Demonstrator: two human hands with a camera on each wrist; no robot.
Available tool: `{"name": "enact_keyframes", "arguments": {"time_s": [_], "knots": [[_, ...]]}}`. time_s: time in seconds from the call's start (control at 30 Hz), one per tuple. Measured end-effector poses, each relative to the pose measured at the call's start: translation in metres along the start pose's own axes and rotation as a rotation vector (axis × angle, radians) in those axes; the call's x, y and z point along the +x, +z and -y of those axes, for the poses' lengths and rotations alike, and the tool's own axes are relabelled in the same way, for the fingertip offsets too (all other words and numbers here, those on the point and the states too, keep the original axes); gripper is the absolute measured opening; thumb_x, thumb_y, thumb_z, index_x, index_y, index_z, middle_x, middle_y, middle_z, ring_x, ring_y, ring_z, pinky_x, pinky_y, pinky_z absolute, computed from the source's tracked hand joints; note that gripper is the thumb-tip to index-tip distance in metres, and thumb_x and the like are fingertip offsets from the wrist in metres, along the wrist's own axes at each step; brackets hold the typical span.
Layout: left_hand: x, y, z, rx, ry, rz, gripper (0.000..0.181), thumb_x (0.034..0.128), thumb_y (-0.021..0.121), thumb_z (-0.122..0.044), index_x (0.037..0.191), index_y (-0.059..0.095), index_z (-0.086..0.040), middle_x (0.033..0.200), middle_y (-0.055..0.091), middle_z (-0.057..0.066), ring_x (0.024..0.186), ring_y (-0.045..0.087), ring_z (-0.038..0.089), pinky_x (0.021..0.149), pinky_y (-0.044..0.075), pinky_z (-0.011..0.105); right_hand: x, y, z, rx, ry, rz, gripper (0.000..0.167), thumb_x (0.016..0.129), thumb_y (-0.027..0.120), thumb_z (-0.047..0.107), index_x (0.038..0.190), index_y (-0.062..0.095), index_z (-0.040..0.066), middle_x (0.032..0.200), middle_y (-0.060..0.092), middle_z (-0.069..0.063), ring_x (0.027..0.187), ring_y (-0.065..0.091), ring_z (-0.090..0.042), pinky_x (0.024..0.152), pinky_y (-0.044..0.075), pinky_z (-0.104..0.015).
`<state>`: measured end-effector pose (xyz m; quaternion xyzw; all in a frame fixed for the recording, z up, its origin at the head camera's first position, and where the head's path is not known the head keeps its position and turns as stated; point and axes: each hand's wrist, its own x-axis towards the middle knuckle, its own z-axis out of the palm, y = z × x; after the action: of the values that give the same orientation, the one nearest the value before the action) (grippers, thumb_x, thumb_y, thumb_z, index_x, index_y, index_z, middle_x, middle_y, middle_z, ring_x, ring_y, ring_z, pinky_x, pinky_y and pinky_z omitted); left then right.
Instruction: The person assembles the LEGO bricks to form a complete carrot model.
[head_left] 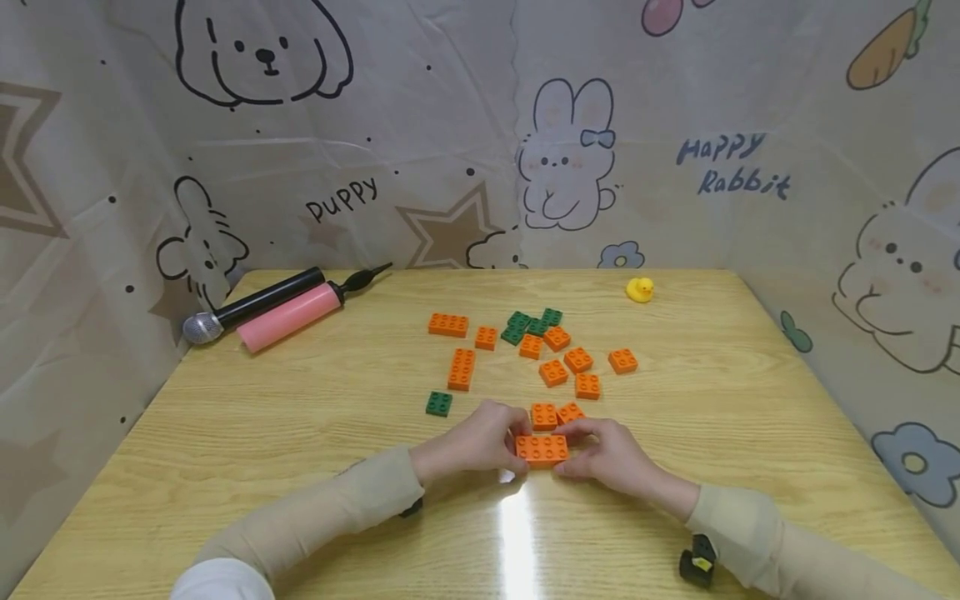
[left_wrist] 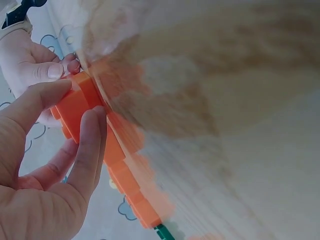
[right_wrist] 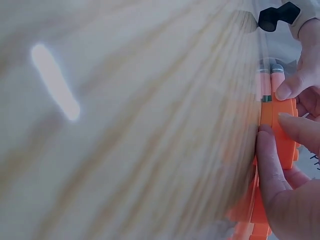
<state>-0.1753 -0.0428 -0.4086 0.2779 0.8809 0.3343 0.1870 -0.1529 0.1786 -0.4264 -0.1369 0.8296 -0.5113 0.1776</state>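
Observation:
Both hands meet at an orange eight-stud toy brick [head_left: 542, 451] near the front of the table. My left hand [head_left: 483, 437] grips its left end between thumb and fingers, and my right hand [head_left: 615, 458] pinches the right end. From the right wrist view, a seam runs along the orange block [right_wrist: 284, 132], with a second orange layer against it. The left wrist view shows the studs of the orange block [left_wrist: 75, 112] facing away from the tabletop. Just behind the held brick lie two orange four-stud bricks, one being the left one [head_left: 543, 416].
Several loose orange bricks [head_left: 553, 372] spread over the table's middle, with green bricks [head_left: 517, 327] clustered behind. A single green brick [head_left: 438, 404] lies left. A pink pump [head_left: 292, 317] and a microphone [head_left: 255, 304] rest at back left, a yellow duck [head_left: 640, 290] at back right.

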Motion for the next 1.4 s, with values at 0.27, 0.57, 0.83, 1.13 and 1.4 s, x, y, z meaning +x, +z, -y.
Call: {"name": "enact_keyframes", "arguments": {"time_s": [0.27,0.57,0.83,1.13,1.4], "knots": [[0.000,-0.002,0.000,0.010,0.003,0.005,0.034,0.0723,0.083,-0.013,0.100,0.065,-0.006,0.090,0.067,0.002,0.068,0.059,0.002,0.062,0.049,0.015,0.000,-0.001,-0.001,-0.020,-0.035,-0.011,0.048,0.075,0.081,0.013,0.116,0.063,-0.004,0.115,0.062,-0.024,0.070,0.067,-0.015,0.064,0.055,-0.024],[0.000,-0.059,0.007,0.081,-0.059,-0.247,0.052,0.0755,0.082,-0.025,0.116,0.061,0.000,0.109,0.065,0.016,0.095,0.061,0.026,0.081,0.052,0.037,0.001,-0.001,0.000,-0.011,-0.032,-0.004,0.049,0.075,0.080,0.014,0.118,0.062,-0.004,0.116,0.062,-0.024,0.072,0.068,-0.015,0.066,0.056,-0.024],[0.007,-0.078,0.039,0.155,-0.326,-0.370,0.063,0.0741,0.082,-0.032,0.115,0.054,0.006,0.108,0.055,0.016,0.085,0.051,0.023,0.073,0.049,0.035,0.002,0.000,-0.003,-0.062,-0.029,-0.026,0.048,0.074,0.082,0.017,0.115,0.065,-0.002,0.112,0.064,-0.020,0.075,0.067,-0.014,0.066,0.055,-0.023],[0.018,-0.064,0.056,0.193,-0.478,-0.234,0.098,0.0749,0.081,-0.039,0.141,0.031,0.012,0.121,0.056,0.023,0.091,0.054,0.022,0.089,0.050,0.039,0.002,0.001,-0.003,-0.025,-0.010,-0.011,0.048,0.075,0.081,0.016,0.116,0.064,-0.002,0.113,0.063,-0.020,0.075,0.068,-0.017,0.066,0.056,-0.025],[0.020,-0.060,0.060,0.192,-0.470,-0.259,0.073,0.0780,0.080,-0.033,0.126,0.046,0.011,0.087,0.055,0.011,0.070,0.046,0.017,0.062,0.045,0.029,0.001,0.000,-0.002,-0.001,-0.032,-0.007,0.048,0.075,0.081,0.014,0.116,0.064,-0.004,0.112,0.063,-0.021,0.073,0.068,-0.016,0.065,0.056,-0.025]]}}
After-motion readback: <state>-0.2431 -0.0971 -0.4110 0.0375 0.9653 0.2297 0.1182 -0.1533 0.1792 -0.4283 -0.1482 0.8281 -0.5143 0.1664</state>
